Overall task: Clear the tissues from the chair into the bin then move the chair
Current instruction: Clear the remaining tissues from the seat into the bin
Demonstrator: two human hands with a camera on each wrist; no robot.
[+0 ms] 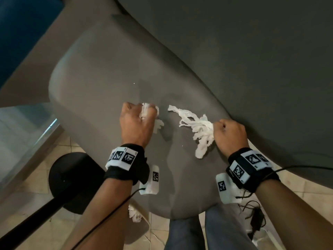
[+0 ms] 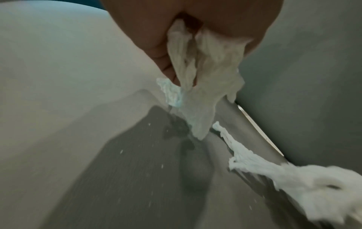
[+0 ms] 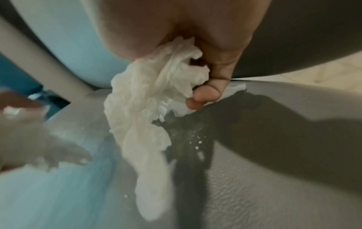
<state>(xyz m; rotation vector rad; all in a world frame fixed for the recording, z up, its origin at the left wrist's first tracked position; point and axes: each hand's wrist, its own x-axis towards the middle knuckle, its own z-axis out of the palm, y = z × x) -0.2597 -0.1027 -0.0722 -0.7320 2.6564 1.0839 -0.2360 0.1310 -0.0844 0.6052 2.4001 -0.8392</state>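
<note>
Gathering step: left hand [image 1: 137,123] and right hand [image 1: 229,136] each clamped on tissue [image 1: 198,127] over chair [image 1: 100,73]; next, carry to bin.

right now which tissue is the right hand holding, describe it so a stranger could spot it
Start at the grey chair seat. Near its right side, where the seat meets the darker backrest, the right hand grips a long shredded tissue. Unlike the small wad balled in the left hand, it trails ragged strips across the seat.

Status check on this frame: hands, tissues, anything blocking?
Left hand grips one tissue wad; right hand grips shredded tissue. Both at chair seat. Bin not identifiable. Nothing blocking.
</note>
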